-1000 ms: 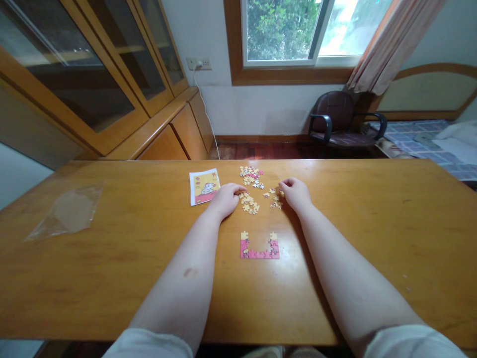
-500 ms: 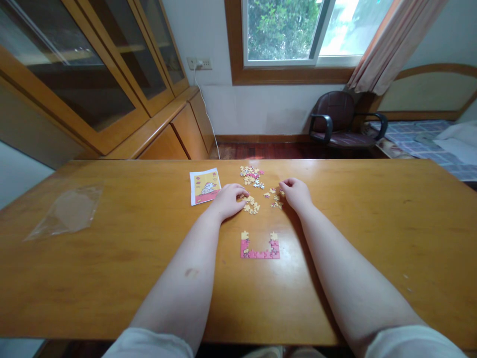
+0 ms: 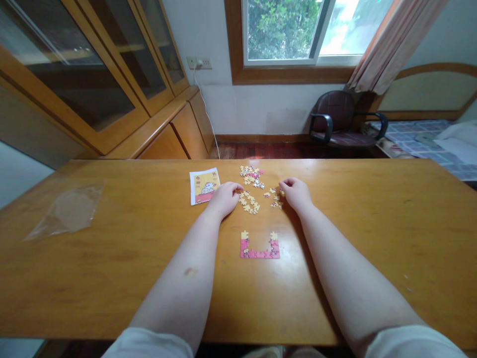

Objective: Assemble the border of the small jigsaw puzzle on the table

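Note:
My left hand [image 3: 225, 197] rests at the left edge of a loose group of yellow jigsaw pieces [image 3: 250, 203], its fingers extended and touching the nearest ones. The thumb is partly hidden. Across from it, my right hand [image 3: 296, 194] has its fingertips pinched together beside a smaller cluster of yellow and patterned pieces [image 3: 276, 199]; whatever lies between those fingertips is hidden. Closer to me lies a joined U-shaped puzzle border [image 3: 260, 254], pink along the bottom with yellow upper ends. A mixed heap of pieces [image 3: 251, 175] sits beyond both hands.
A printed picture sheet [image 3: 204, 186] lies left of the pieces, close to my left hand. Farther left is a clear plastic bag [image 3: 70, 209]. All stand on the wooden table [image 3: 149, 248]. Past its far edge are a chair [image 3: 337, 119] and a glass-doored cabinet [image 3: 149, 109].
My left hand has shifted slightly left and away, uncovering more of the yellow pieces, and its fingers have drawn closer together. My right hand looks unmoved.

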`<state>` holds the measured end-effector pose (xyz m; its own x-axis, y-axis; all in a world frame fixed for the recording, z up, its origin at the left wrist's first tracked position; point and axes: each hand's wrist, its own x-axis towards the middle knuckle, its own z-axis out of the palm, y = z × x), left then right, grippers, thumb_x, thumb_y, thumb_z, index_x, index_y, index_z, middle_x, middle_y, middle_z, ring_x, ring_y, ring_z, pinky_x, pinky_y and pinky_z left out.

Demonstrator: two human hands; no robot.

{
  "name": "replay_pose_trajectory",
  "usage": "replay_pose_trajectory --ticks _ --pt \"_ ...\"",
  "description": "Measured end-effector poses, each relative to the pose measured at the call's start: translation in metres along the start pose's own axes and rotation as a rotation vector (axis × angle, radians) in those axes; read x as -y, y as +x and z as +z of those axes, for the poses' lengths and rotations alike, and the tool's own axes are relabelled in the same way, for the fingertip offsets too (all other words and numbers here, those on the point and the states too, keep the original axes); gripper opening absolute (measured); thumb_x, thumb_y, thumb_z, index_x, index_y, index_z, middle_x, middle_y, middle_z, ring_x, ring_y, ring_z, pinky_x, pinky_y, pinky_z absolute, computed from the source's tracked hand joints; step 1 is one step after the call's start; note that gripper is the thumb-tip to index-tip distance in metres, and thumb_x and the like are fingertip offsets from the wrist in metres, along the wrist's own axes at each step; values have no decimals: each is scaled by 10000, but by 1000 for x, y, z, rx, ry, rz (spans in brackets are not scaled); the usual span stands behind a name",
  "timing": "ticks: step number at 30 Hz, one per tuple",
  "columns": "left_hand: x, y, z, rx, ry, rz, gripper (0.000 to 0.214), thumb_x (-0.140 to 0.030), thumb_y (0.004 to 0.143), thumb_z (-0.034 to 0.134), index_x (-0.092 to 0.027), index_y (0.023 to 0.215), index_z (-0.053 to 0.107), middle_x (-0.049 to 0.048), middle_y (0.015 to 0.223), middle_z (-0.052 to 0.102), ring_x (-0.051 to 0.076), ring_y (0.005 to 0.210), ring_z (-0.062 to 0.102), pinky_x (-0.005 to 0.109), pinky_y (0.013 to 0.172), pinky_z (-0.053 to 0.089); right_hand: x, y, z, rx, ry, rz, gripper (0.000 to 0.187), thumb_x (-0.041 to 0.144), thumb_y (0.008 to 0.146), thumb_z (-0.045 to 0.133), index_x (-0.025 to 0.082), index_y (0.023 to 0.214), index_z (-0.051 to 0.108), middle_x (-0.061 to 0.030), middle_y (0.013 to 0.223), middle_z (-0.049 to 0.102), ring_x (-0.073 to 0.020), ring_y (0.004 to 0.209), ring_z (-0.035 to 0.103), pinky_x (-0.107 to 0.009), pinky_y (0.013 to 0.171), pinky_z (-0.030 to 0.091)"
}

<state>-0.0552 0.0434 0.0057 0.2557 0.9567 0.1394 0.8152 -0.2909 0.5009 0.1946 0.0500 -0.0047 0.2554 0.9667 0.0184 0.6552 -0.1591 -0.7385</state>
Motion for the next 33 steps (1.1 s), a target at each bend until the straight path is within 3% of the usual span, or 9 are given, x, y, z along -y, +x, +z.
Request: replay_pose_trajectory --ticks 9,14,18,25,33 --pt "-8 -3 -3 43 48 138 254 -236 846 503 -217 955 732 43 1008 702 227 990 594 377 927 455 1 0 0 3 -16 4 223 381 791 543 202 750 670 -30 752 691 -168 699 596 -260 634 395" --pt "-13 -6 -3 81 79 158 337 -288 847 533 -239 1147 680 32 1130 683 235 1044 561 387 956 428 1 1 1 -5 -35 -6 225 377 797 546 202 761 683 -22 753 692 -164 701 594 -265 652 393" --pt "-16 -7 -3 117 141 138 332 -354 852 544 -254 1130 696 49 1098 669 255 1033 543 410 943 420 1 0 1 -4 -38 5 221 380 795 549 205 763 680 -16 747 687 -161 690 584 -263 641 381" --pt "-14 -7 -3 135 66 148 280 -239 835 529 -271 1034 724 5 1083 693 232 1010 563 389 941 419 2 0 0 -2 -31 8 214 374 794 552 204 757 676 -15 747 685 -161 691 582 -265 642 378" --pt "-11 -5 -3 28 40 170 259 -216 842 511 -238 1016 702 5 1092 707 220 1034 589 384 951 425 2 -1 0 0 -30 7 217 374 794 549 202 742 670 -18 731 679 -162 690 583 -264 639 378"
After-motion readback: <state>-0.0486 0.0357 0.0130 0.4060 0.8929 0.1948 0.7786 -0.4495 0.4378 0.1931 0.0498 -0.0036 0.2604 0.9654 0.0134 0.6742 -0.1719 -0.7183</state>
